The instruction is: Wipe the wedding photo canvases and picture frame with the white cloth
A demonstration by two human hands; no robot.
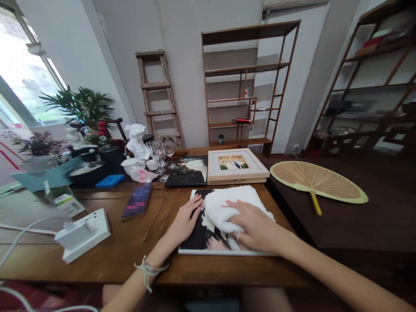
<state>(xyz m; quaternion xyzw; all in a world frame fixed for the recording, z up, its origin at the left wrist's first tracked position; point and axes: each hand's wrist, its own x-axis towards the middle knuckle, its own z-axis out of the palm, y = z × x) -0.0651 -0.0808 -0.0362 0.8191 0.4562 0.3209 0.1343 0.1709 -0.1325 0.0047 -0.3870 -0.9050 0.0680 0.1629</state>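
Resting the left hand [188, 216] flat near the upper left of a white-edged, rectangular photo panel [195, 238], pressing lightly and gripping nothing there. Grasping a thick, fluffy white cloth [221, 206] in the right hand [255, 223], bunching it over the panel's upper middle. Working with the panel lying flat on a brown wooden table [136, 251], near the front edge and just in front of a pale, wooden-framed picture [238, 164].

Risking a scrape on the printed face, either through grit caught in the cloth or through what looks like a small ring [238, 236] on the right hand (sitting very low, close to the surface). Risking a skid too, by pushing sideways harder than holding down. Possibly knocking the framed picture with such a skid, given so narrow a gap. Also chancing smears by touching the image with bare left fingertips. Covering much of the surface with cloth, so possibly missing marks underneath.
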